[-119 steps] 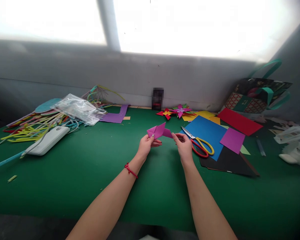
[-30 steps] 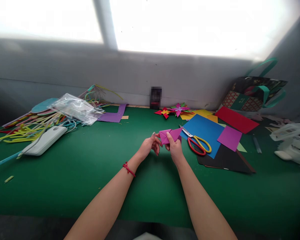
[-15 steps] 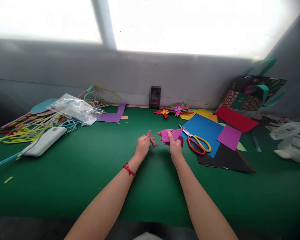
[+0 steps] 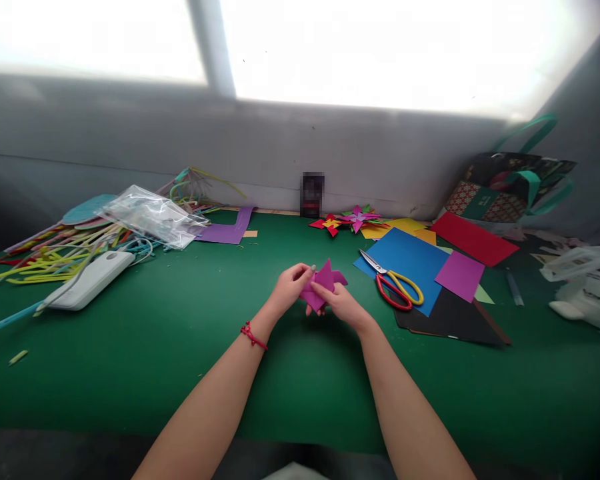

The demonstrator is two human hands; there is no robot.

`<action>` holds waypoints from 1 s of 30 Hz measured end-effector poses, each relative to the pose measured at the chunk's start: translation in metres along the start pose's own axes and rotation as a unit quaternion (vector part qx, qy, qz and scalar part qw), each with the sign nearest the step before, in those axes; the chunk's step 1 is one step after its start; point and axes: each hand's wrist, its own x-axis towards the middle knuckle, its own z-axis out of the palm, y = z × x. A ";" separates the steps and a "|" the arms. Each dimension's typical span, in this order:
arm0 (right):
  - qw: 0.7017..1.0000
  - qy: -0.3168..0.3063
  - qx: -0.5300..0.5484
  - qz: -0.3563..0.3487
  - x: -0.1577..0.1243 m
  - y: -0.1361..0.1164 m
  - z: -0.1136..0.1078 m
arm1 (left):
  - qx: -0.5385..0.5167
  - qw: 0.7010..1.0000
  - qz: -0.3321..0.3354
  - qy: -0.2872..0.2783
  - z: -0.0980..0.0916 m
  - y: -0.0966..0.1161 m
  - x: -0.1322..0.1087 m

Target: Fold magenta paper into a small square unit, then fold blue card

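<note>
A folded piece of magenta paper with pointed corners is held between both hands above the green table. My left hand pinches its left side, with a red bracelet on the wrist. My right hand grips it from the right, thumb across the front and fingers partly hidden behind. To the right, scissors with one red and one yellow handle lie partly on blue paper. Folded paper flowers in red, yellow and pink lie beyond my hands near the wall.
At left lie a white power strip, colourful pipe cleaners and a clear plastic bag. On the right are a magenta square, red paper, black paper and a patterned gift bag.
My left hand has closed in and taken hold of the paper's left side. The right hand has brought the paper left and turned it, so a point now stands up.
</note>
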 end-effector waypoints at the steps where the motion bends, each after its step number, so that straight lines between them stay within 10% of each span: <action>1: 0.999 -0.041 -0.005 0.012 -0.002 -0.001 0.000 | 0.007 1.000 -0.012 -0.028 -0.002 0.002 -0.001; 6: 0.991 -0.127 -0.026 0.044 -0.006 -0.001 -0.002 | 0.057 0.992 -0.026 -0.111 -0.004 0.005 -0.007; 16: 0.979 -0.110 0.134 0.107 -0.009 -0.009 0.003 | 0.017 0.995 0.071 0.074 -0.007 0.004 0.001; 30: 0.975 -0.151 0.133 0.094 -0.016 -0.020 0.008 | 0.045 0.995 0.087 0.036 -0.010 0.011 -0.003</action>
